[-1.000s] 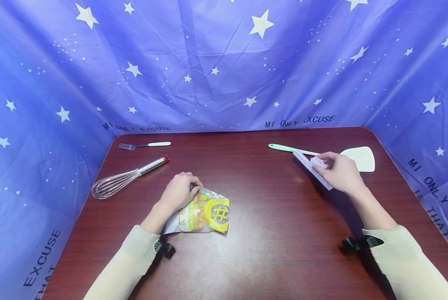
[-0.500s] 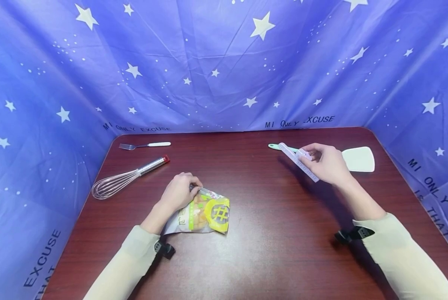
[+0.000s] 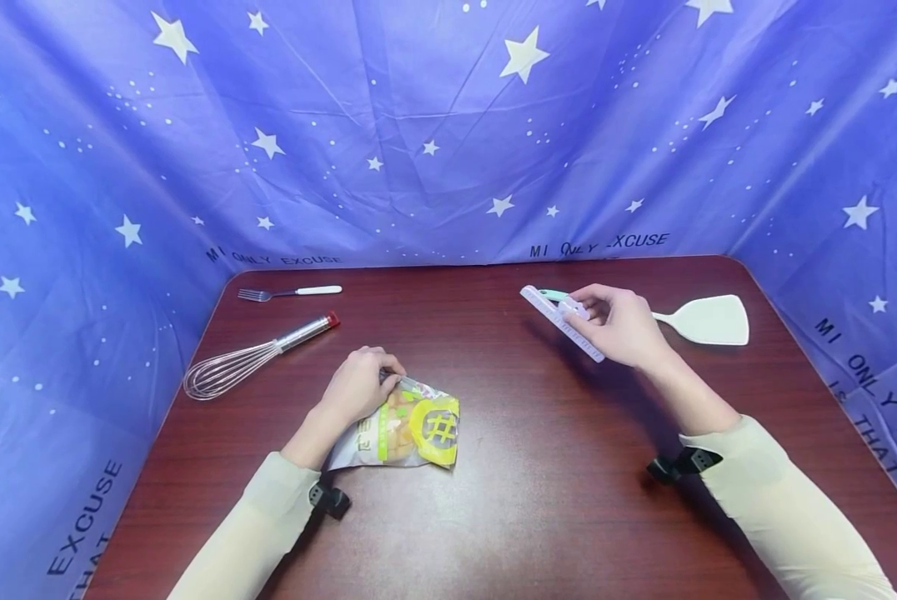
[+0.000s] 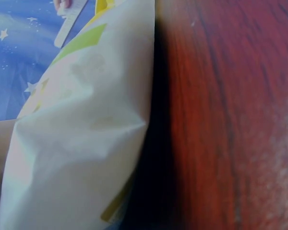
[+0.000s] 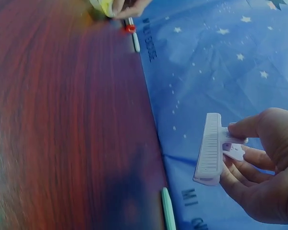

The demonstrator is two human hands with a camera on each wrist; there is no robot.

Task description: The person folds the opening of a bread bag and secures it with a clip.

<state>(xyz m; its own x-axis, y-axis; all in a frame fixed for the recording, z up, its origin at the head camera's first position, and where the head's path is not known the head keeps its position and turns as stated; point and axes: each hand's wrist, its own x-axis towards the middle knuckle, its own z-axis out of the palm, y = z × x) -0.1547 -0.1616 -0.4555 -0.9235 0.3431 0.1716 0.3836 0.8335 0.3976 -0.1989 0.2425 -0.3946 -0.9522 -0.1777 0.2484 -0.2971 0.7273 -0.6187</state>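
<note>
My left hand (image 3: 360, 385) pinches the top edge of a snack bag (image 3: 399, 429), white with yellow and green print, lying left of the table's middle. In the left wrist view the bag's pale side (image 4: 86, 115) fills much of the picture, and those fingers are mostly hidden. A long-jawed lilac bag clip (image 3: 563, 323) is in my right hand (image 3: 621, 325), held above the table at right. In the right wrist view, thumb and fingers grip the handles of the clip (image 5: 210, 148), and its long ridged bar faces away from the palm.
Behind my right hand lies a spatula (image 3: 711, 320) with a white blade and green handle, partly covered by the hand. A whisk (image 3: 261, 357) and a fork (image 3: 291, 292) lie at the back left. Starry blue curtain (image 3: 448, 125) encloses the table (image 3: 538, 533).
My right hand has carried the bag clip leftward from near the spatula blade to over the end of its handle. The left hand and snack bag have stayed in place.
</note>
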